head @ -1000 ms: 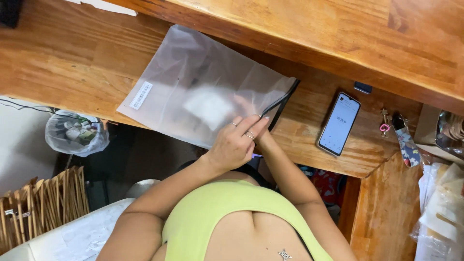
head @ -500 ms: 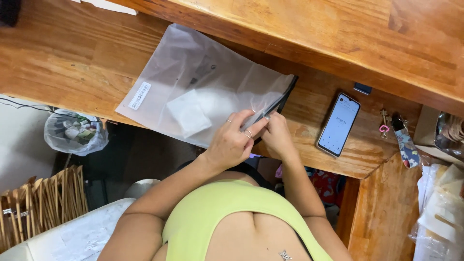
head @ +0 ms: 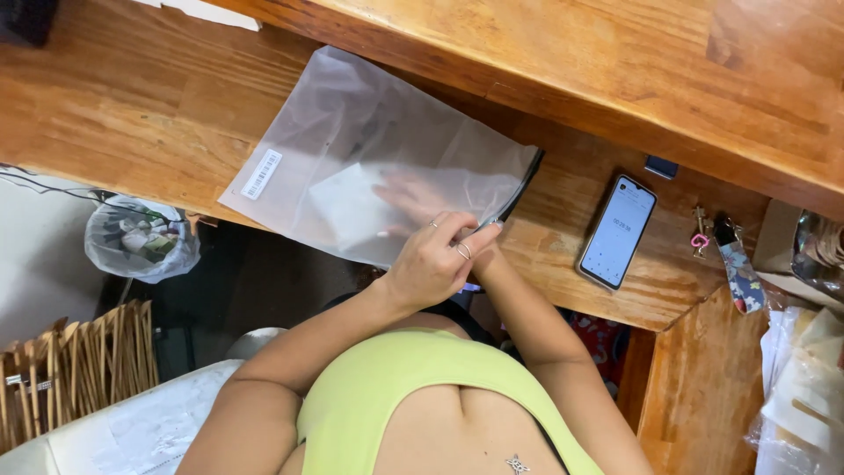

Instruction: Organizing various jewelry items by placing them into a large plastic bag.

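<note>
**One hand holds the bag's mouth, the other is inside it**

Nearest the camera, the left hand [head: 431, 264] rests at the near edge of the wooden desk [head: 132, 123]. Its fingers [head: 470, 239] are curled close together, with the thumb and forefinger pinched on the dark zip edge of a frosted plastic bag [head: 369, 132]. Rings show on two of the fingers.

The right hand [head: 413, 195] is inside the bag, seen only as a pale blur through the plastic. Its fingers look spread fairly flat and lie beside a white square sheet [head: 347, 207] in the bag; whether they grip the sheet cannot be told.

The bag lies flat on the desk, tilted, with its near corner hanging just past the desk's front edge. A white label [head: 261, 173] sits on its left corner. Its far corner reaches close to the raised wooden shelf [head: 571, 62] that runs across the back.

To the right of the bag's mouth there is a strip of bare wood, then a phone [head: 618, 230] lying face up with its screen lit. Further right, a bunch of keys [head: 730, 259] lies near the desk's corner.

Left of the bag the desk top is bare wood. Below the desk's front edge, on the left, stands a bin [head: 141, 242] lined with a plastic bag.
</note>
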